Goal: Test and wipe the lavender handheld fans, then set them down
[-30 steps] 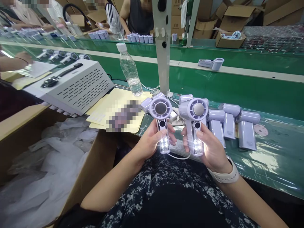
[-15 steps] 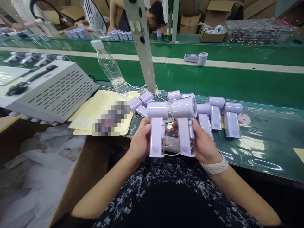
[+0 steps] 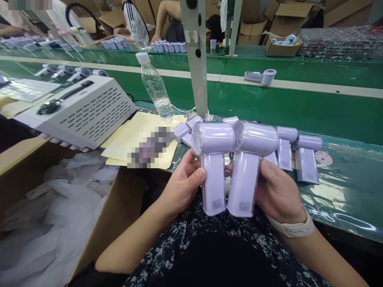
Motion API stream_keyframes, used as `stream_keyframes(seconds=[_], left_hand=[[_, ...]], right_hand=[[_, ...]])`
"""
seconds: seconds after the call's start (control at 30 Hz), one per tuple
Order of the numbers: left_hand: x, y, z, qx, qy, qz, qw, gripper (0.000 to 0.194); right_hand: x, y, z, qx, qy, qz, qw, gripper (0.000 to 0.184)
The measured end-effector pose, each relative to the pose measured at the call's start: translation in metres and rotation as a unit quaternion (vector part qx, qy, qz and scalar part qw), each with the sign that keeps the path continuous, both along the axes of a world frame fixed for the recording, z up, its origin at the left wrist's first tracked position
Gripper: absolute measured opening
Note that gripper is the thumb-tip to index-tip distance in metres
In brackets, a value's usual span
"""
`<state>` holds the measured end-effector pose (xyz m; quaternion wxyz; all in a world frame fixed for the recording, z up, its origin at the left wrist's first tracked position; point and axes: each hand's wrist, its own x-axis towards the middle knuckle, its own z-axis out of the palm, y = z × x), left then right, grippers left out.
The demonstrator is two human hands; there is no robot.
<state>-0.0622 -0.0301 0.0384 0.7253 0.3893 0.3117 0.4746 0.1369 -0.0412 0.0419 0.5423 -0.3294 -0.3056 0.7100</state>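
My left hand (image 3: 182, 185) grips the handle of a lilac handheld fan (image 3: 213, 159), held upright over my lap with its barrel turned sideways. My right hand (image 3: 277, 191), with a pale watch strap on the wrist, grips a second lilac fan (image 3: 248, 163) right beside the first, the two handles almost touching. More lilac fans (image 3: 302, 153) lie in a row on the green mat just behind my hands, and another pair (image 3: 187, 129) lies left of them.
A clear water bottle (image 3: 155, 87) and a white post (image 3: 196, 56) stand behind. Yellow papers (image 3: 143, 131) and a white vented metal box (image 3: 83, 107) sit at left. A cardboard box of plastic bags (image 3: 60, 207) is beside my lap. Other people work across the green conveyor (image 3: 299, 99).
Both fans were facing me with lights lit on their handles; I have turned them so their plain sides show and brought them closer to the camera.
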Motion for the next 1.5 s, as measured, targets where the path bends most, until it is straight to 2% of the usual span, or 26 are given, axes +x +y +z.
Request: stream_keyframes(seconds=[0.17,0.3,0.4,0.47,0.57,0.7,0.83,0.93,1.17,1.5], left_hand=[[0.003,0.007,-0.007,-0.037,-0.023,-0.063,0.997,0.061],[0.008,0.008,-0.009,-0.006,-0.017,-0.057,0.998,0.067],[0.008,0.008,-0.005,-0.024,-0.019,-0.068,0.997,0.059],[0.005,0.007,-0.001,-0.038,-0.031,-0.071,0.996,0.046],[0.0,0.006,0.006,-0.04,-0.05,-0.07,0.995,0.028],[-0.001,0.004,0.012,-0.025,-0.041,-0.08,0.996,0.042],[0.0,0.004,0.007,-0.002,-0.018,-0.089,0.996,0.057],[0.002,0.005,0.001,0.013,-0.019,-0.088,0.996,0.062],[0.006,0.006,-0.007,0.04,-0.032,-0.098,0.994,0.054],[0.012,0.008,-0.013,-0.007,-0.027,-0.076,0.997,0.059]], right_hand=[[-0.01,0.005,0.003,-0.055,0.041,0.034,0.997,0.033],[-0.014,0.005,0.002,-0.049,0.091,0.067,0.992,0.037],[-0.012,0.005,0.002,-0.026,0.099,0.094,0.99,0.043],[-0.009,0.005,0.002,-0.01,0.098,0.098,0.99,0.044],[-0.005,0.006,-0.001,0.01,0.098,0.061,0.993,0.035],[-0.001,0.004,-0.007,0.0,0.085,-0.019,0.996,0.026],[-0.002,0.001,-0.009,-0.023,0.05,-0.09,0.994,0.023],[-0.006,0.0,-0.006,-0.009,0.021,-0.092,0.995,0.024],[-0.01,0.001,-0.006,-0.039,0.036,-0.097,0.994,0.017],[-0.01,0.003,-0.004,-0.107,0.025,-0.123,0.986,0.017]])
